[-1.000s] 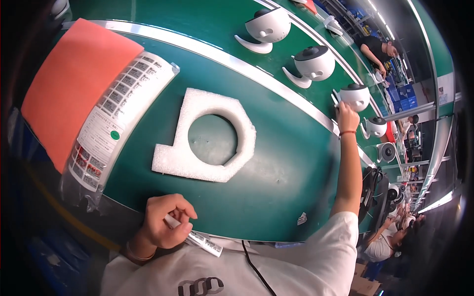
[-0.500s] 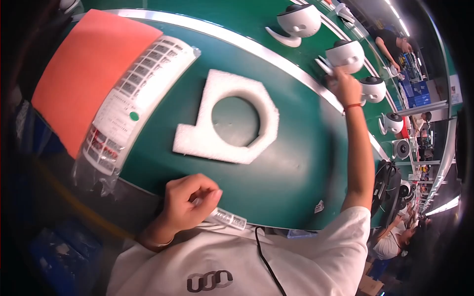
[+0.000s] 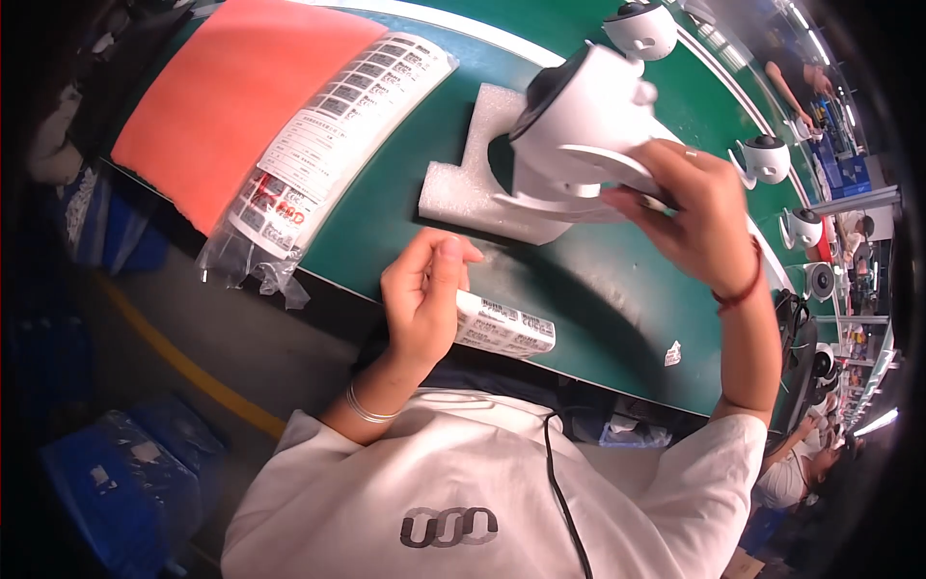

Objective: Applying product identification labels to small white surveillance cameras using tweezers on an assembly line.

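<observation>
My right hand (image 3: 696, 207) is closed on the curved stand of a white rounded camera-like device (image 3: 590, 121) with a black face. It holds the device tilted above the green bench, and the device partly hides a white foam block (image 3: 446, 198) with a round opening. My left hand (image 3: 424, 294) is closed at the bench's near edge. A rolled sheet of printed labels (image 3: 511, 326) sticks out from it; its gripped end is hidden behind the fingers.
Left of the foam lie an orange sheet (image 3: 241, 96) and a bagged label sheet (image 3: 333, 145). Similar white devices (image 3: 640, 31) stand along the far strip. A small label scrap (image 3: 672, 353) lies at the near right. Blue bags (image 3: 135, 473) are at the lower left, and people work at right.
My right hand has lifted a device from the row and carried it left, over the foam block. My left hand has moved up and right with the rolled label sheet.
</observation>
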Tool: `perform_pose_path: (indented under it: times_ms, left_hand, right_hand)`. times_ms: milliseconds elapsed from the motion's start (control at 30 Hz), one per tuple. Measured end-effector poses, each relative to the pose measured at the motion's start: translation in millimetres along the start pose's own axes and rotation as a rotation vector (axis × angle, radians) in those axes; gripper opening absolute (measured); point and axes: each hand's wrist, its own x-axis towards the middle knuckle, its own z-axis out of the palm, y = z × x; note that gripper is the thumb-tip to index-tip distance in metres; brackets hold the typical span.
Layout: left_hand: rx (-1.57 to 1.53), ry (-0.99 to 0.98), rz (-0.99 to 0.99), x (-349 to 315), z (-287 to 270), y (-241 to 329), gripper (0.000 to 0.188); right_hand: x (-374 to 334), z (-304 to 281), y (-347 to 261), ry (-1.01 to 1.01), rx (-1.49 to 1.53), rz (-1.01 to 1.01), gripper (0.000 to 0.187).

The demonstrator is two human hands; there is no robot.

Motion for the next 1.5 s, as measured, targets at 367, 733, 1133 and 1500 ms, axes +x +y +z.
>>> perform_pose_path:
  times_ms: [367, 733, 1133, 1500]
  left_hand:
    - [-0.039, 0.131, 0.113, -7, 0, 4, 0.032]
    - [0.06, 0.023, 0.084, -15, 10, 8, 0.03]
    - [0.15, -0.302, -0.184, -24, -6, 13, 0.01]
    - [0.194, -0.254, -0.124, -20, -5, 8, 0.014]
  right_hand:
    - [-104, 82, -34, 0.839, 0.856, 0.6, 0.034]
    - [-80, 84, -89, 0.321, 0.351, 0.183, 0.027]
    - [-96, 93, -66, 0.656, 0.27, 0.395, 0.022]
    - [-142, 44, -69, 0.262, 0.607, 1.017, 0.034]
